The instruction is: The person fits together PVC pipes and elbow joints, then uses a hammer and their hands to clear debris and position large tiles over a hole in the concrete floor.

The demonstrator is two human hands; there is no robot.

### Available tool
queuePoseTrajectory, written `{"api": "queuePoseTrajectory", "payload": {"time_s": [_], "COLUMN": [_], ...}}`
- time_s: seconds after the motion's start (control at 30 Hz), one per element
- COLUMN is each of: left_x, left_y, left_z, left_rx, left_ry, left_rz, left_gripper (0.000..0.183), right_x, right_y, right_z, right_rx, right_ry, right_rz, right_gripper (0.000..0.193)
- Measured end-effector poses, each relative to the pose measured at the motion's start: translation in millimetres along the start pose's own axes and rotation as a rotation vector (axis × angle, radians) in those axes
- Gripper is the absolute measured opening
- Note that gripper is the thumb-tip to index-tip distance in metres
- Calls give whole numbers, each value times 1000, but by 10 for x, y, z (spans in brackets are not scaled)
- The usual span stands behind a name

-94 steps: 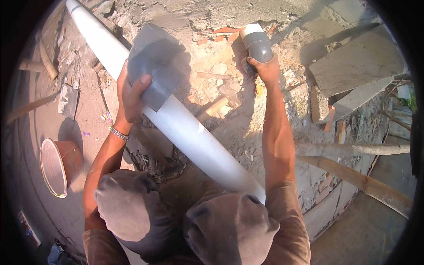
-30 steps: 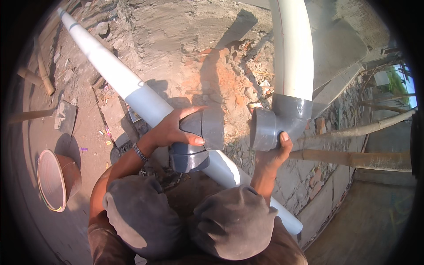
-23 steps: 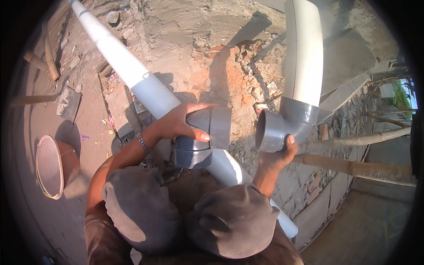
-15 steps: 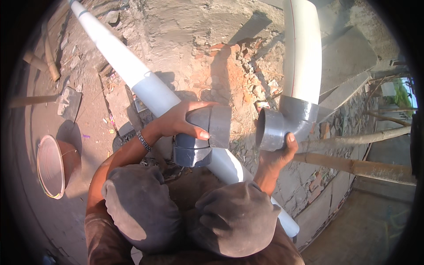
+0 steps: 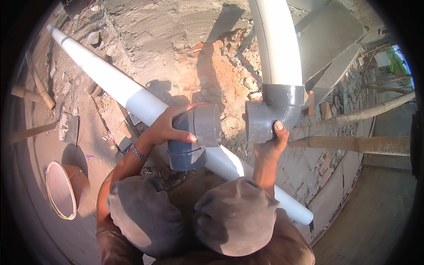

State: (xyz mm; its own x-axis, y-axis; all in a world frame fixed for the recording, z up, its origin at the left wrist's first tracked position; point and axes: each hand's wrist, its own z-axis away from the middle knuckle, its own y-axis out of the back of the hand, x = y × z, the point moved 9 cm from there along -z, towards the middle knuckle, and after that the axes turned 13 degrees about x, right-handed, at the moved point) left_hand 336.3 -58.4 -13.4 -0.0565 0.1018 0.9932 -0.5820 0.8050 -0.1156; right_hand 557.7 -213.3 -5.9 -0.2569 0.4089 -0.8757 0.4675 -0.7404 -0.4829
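While the left hand [image 5: 170,128] grips a grey pipe elbow [image 5: 206,126], the right hand [image 5: 271,143] clasps a second elbow [image 5: 283,102] (on white pipe [image 5: 279,48]); alignment seems underway, probably needing squaring next.

Sleeves [image 5: 110,242] are brown, trousers [image 5: 234,221] greyish brown — the bracelet [image 5: 139,153] silvery, beaded.

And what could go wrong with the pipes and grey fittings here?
The tall white pipe might lean or twist in the right grey fitting: the right hand holds only that fitting, and the pipe's top runs out of view. If the left hand slackens, the left grey fitting could drop against the slanting pipe that passes behind it in view.
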Motion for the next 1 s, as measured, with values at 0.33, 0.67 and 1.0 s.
{"api": "queuePoseTrajectory", "payload": {"time_s": [0.33, 0.67, 1.0], "left_x": [-129, -109, -160], "left_y": [18, -6, 18], "left_z": [7, 17, 15], "left_rx": [1, -15, -3], "left_ry": [80, 111, 114], "left_rz": [51, 56, 52], "left_gripper": [98, 96, 96], "right_x": [-121, -129, -136], "right_y": [-89, -80, -125], "right_z": [64, 85, 115], "right_rx": [44, 106, 108], "right_ry": [46, 44, 20], "right_rz": [5, -24, -34], "right_gripper": [71, 63, 63]}}
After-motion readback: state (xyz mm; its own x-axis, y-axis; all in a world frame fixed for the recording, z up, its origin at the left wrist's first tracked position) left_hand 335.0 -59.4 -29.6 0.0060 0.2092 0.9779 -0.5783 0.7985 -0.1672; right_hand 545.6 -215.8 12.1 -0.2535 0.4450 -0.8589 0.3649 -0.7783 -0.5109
